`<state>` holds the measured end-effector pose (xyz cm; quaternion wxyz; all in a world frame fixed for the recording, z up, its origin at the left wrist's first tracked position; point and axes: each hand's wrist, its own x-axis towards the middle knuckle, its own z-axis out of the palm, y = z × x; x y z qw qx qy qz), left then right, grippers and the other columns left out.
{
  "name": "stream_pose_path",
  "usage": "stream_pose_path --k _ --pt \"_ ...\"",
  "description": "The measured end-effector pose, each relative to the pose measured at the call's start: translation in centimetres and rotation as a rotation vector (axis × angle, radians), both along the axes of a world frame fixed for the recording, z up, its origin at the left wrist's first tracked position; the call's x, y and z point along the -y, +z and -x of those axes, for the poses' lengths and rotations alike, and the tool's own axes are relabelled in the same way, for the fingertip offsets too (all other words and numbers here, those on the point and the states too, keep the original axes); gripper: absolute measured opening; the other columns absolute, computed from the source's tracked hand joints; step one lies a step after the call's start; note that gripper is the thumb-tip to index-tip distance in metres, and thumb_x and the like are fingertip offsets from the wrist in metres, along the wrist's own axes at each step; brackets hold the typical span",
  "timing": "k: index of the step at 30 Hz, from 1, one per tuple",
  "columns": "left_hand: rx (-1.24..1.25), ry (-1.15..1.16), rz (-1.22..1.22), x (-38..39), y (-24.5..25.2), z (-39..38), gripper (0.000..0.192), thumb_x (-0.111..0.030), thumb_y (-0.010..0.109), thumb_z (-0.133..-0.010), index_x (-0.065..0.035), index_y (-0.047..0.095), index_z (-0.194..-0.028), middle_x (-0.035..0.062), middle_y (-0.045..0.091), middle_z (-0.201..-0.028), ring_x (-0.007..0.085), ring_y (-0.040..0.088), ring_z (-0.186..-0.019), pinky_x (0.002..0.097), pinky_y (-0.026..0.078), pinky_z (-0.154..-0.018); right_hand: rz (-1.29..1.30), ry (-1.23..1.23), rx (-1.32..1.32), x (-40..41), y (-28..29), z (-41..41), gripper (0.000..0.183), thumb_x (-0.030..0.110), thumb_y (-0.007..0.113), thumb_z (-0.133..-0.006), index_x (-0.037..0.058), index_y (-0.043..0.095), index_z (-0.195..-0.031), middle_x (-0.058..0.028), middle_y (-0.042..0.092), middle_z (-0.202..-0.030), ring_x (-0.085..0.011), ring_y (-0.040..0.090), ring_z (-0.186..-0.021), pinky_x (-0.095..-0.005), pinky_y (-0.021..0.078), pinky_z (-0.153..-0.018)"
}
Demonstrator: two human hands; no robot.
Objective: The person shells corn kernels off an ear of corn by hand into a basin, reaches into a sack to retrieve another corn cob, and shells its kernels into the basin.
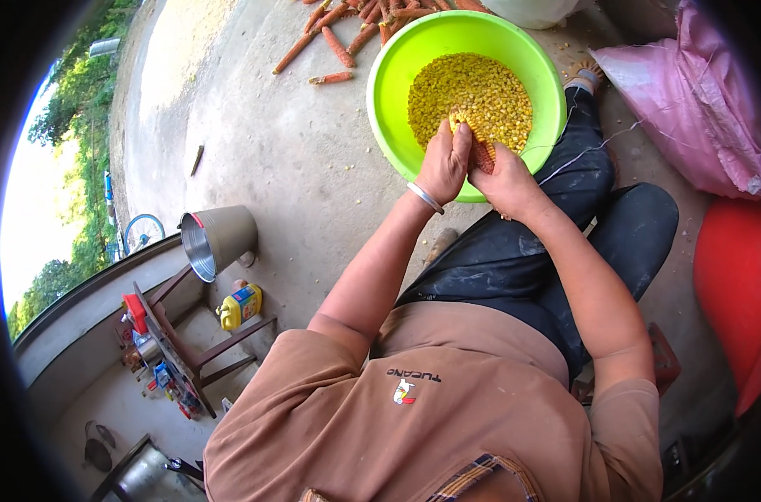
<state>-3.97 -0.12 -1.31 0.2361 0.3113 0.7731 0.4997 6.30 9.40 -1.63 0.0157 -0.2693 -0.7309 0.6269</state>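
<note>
A lime-green plastic basin (390, 106) stands in front of me, with loose yellow corn kernels (474, 81) in its bottom. Over the basin's near side, both my hands grip one ear of corn (483, 155), part of it yellow with kernels and part bare reddish cob. My left hand (446, 160), with a silver bangle at its wrist, is closed on the kernelled end, thumb on top. My right hand (509, 182) holds the reddish end, its fingers partly hidden. A few kernels cling under the right hand.
Bare reddish corncobs (336, 47) lie on the concrete beyond the basin. At the right are a pink woven sack (700, 106) and a large red container (728, 282). A metal bucket (233, 238), a yellow jug (241, 307) and a wooden stand (173, 345) holding small items are at the left.
</note>
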Motion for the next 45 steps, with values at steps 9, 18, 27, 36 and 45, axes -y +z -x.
stream_pose_path --k 9,18,27,36,45 --pt "0.071 0.132 0.17 -1.6 0.6 0.5 0.053 -0.044 0.035 -0.096 0.0034 0.051 -0.079 0.0267 0.054 -0.067 0.0474 0.052 -0.068 0.0516 0.04 -0.064 -0.128 -0.037 0.085 0.2 1.2 0.2 0.037 0.026 0.064 -0.074 -0.0048 0.051 -0.09 -0.0302 0.059 -0.079 -0.0462 0.059 -0.082 -0.0479 0.0467 -0.075" --pt "-0.209 -0.187 0.215 -0.4 1.5 1.6 0.034 -0.027 0.039 -0.094 0.006 0.043 -0.086 0.0297 0.055 -0.077 0.0465 0.053 -0.072 0.0509 0.041 -0.064 0.645 0.08 0.182 -1.6 3.7 -0.1 0.016 0.012 0.052 -0.081 0.0027 0.049 -0.093 -0.0037 0.046 -0.05 -0.0125 0.039 -0.029 -0.0276 0.0316 -0.027" --pt "0.166 0.197 0.226 -1.2 0.9 -0.1 0.056 -0.047 0.049 -0.09 0.009 0.047 -0.093 0.0278 0.059 -0.082 0.0415 0.058 -0.076 0.0435 0.045 -0.071 -0.36 0.065 0.226 0.6 1.7 0.7 0.039 0.031 0.059 -0.081 -0.003 0.049 -0.097 -0.0216 0.059 -0.075 -0.0409 0.061 -0.08 -0.0473 0.0472 -0.076" --pt "0.024 -0.019 0.019 0.2 -1.2 1.1 0.049 -0.043 0.031 -0.099 -0.0011 0.051 -0.083 0.005 0.049 -0.063 0.0143 0.047 -0.057 0.0296 0.041 -0.054 -0.083 0.051 0.165 -0.4 1.4 0.2 0.037 0.022 0.063 -0.072 -0.0046 0.047 -0.093 -0.028 0.06 -0.081 -0.0436 0.059 -0.08 -0.0475 0.0478 -0.073" --pt "0.038 0.084 0.061 -0.6 -1.0 1.0 0.048 -0.042 0.034 -0.097 0.0019 0.048 -0.082 0.0209 0.049 -0.065 0.0298 0.045 -0.058 0.0418 0.039 -0.059 -0.287 0.053 0.101 0.1 2.2 0.3 0.033 0.018 0.06 -0.072 -0.0032 0.045 -0.093 -0.0283 0.059 -0.08 -0.0452 0.058 -0.078 -0.0509 0.0463 -0.072"
